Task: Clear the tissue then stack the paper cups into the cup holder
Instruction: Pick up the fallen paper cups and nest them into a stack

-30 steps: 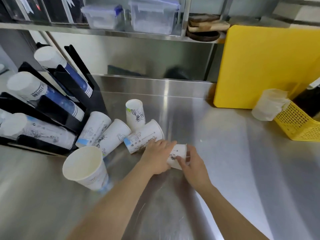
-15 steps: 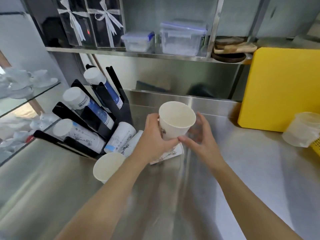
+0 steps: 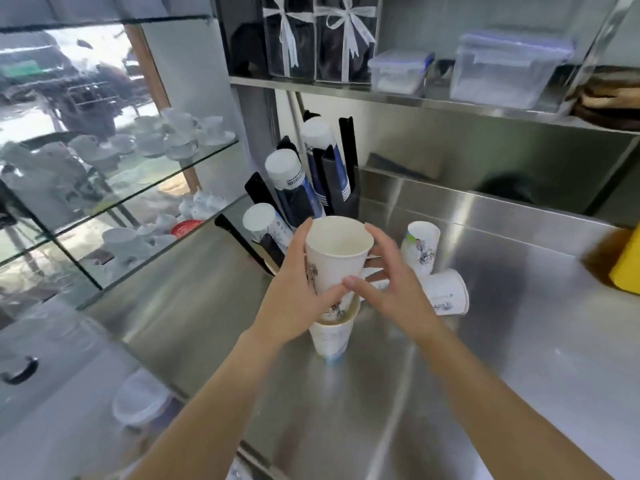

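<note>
My left hand (image 3: 294, 303) grips a white printed paper cup (image 3: 337, 258), upright with its mouth up, its base set into a second upright cup (image 3: 330, 339) standing on the steel counter. My right hand (image 3: 391, 289) touches the held cup's right side with thumb and fingertips. Behind stands the black cup holder (image 3: 341, 188), with three slanted stacks of cups in it. One cup (image 3: 420, 247) stands upside down to the right and another cup (image 3: 446, 292) lies on its side. No tissue is visible.
The steel counter (image 3: 519, 341) stretches right to a yellow board (image 3: 628, 268). A shelf above holds plastic boxes (image 3: 505, 74) and ribboned black packs (image 3: 318, 36). On the left, glass shelves (image 3: 114, 174) carry white crockery. A clear lidded tub (image 3: 138, 403) sits low left.
My left hand lifted the cup off the counter, turned it upright and lowered it into the standing cup. The view swung left, and the yellow board slid to the edge.
</note>
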